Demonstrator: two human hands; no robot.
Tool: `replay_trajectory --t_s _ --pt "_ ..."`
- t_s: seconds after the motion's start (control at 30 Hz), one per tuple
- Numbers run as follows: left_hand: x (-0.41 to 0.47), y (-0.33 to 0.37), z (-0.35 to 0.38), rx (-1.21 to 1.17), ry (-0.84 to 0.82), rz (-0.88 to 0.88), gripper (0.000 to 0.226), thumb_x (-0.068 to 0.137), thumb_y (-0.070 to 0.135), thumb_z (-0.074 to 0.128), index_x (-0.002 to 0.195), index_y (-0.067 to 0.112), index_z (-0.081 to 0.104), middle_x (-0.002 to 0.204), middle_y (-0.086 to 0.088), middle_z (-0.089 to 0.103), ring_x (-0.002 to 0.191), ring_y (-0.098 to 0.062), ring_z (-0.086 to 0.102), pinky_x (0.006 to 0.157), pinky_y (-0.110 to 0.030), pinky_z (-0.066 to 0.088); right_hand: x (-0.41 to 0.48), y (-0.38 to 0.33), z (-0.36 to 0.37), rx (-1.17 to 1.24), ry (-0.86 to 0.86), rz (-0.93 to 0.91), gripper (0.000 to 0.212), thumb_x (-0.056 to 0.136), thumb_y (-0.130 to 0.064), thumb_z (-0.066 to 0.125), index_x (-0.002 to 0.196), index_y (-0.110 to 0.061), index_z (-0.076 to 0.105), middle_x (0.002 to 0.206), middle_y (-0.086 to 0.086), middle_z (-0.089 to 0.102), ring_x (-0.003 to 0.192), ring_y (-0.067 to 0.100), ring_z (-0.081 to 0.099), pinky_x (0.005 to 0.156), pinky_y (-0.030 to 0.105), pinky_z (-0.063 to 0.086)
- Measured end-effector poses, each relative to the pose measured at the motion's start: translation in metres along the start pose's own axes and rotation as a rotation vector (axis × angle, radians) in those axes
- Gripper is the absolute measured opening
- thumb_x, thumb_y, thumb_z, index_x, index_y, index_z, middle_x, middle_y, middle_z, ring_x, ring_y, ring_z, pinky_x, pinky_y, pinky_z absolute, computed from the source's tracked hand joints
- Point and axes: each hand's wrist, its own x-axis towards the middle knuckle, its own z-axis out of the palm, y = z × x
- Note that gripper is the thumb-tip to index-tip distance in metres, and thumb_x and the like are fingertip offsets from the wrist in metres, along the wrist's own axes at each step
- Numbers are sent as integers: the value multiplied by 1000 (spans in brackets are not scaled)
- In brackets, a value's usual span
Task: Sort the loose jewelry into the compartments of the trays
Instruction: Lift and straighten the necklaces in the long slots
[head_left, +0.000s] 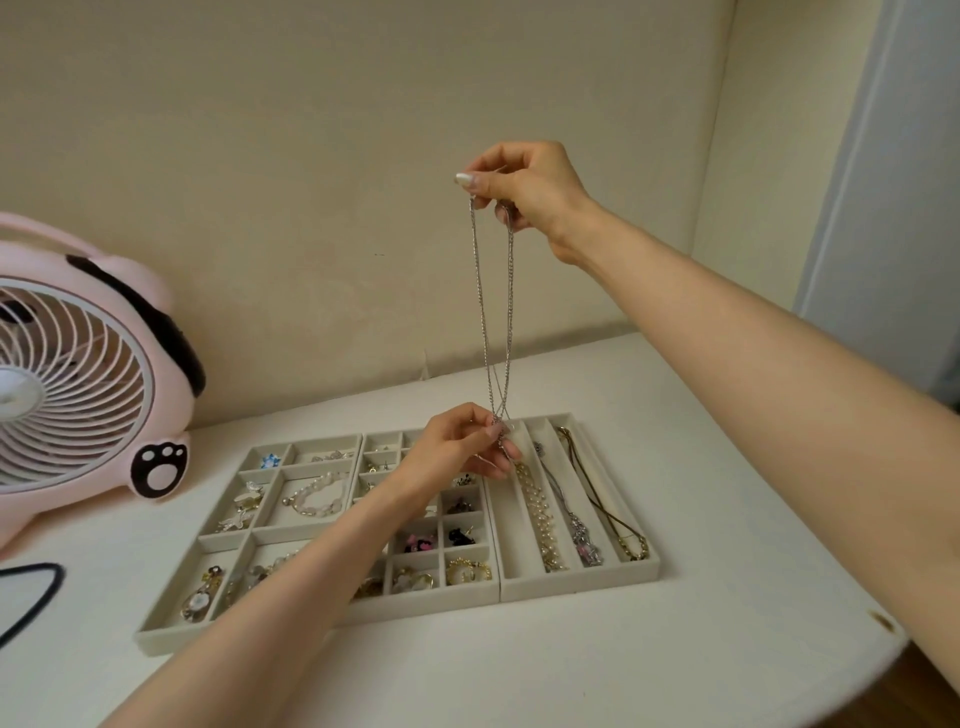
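At the far left of the white table stands a pink fan with a paw print on its foot, and a black cord lies in front of it. Just right of the fan sit three grey trays side by side: the left tray holds a pearl bracelet and brooches, the middle tray small earrings and rings in a grid, and the right tray has four long slots, the leftmost bare. Above the middle and right trays, the left hand pinches the lower end of a silver chain necklace between fingertips. The right hand, raised high against the wall, grips the necklace's top, so both strands hang taut and nearly vertical between the hands.
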Motion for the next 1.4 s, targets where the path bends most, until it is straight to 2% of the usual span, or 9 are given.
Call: replay_trajectory --t_s 0.33,0.53,0.7,0.8,1.0,1.13,1.2,1.3,1.4 --pt "2 16 -13 70 76 49 12 95 8 49 86 5 57 72 -5 66 59 -12 60 59 -22 51 -15 39 1 -163 -93 100 7 83 -13 71 79 -13 65 65 2 60 40 6 42 42 17 32" --pt "12 35 -29 316 129 52 13 95 16 51 84 11 56 75 1 60 60 -7 51 60 -21 44 -36 75 9 -300 -259 247 15 84 -6 68 99 -4 69 69 3 61 47 8 48 46 19 37" --pt "23 53 -34 571 195 121 21 92 17 56 72 18 55 72 -3 48 54 -8 39 50 -18 31 -49 95 14 -345 -367 338 16 87 0 62 100 -5 69 70 4 59 52 11 55 45 15 45" --pt "28 60 -35 519 218 101 20 95 16 51 75 17 53 72 4 53 55 -2 41 47 -8 32 -53 104 16 -332 -411 378 15 86 0 63 99 -6 67 73 6 59 55 14 59 51 17 51" --pt "35 68 -33 446 207 112 23 97 11 46 74 15 50 66 -2 56 43 3 44 46 -7 33 -60 115 18 -365 -530 441 16 86 -2 65 101 -6 67 79 12 65 65 18 63 67 26 56" --pt "38 68 -34 486 214 128 21 96 10 48 75 13 52 62 -2 51 47 -1 43 47 -8 33 -63 111 16 -488 -604 369 37 83 9 50 109 -11 68 110 5 66 100 16 60 84 27 51" --pt "39 68 -34 495 211 128 16 95 11 49 80 8 54 59 2 53 47 1 43 47 -8 33 -63 106 16 -307 -576 321 50 78 12 43 114 -14 65 111 -1 65 107 13 56 88 26 46" --pt "41 67 -35 460 212 148 18 95 10 50 77 10 53 59 4 56 45 6 47 49 -7 36 -59 102 14 39 -575 323 40 81 5 51 112 -20 59 105 4 68 103 15 63 93 33 46" --pt "43 66 -38 467 260 156 19 93 11 53 74 14 54 67 1 56 48 7 51 52 -6 37 -54 100 17 1 -530 319 22 88 -3 59 108 -14 63 90 6 67 82 16 68 94 37 49"
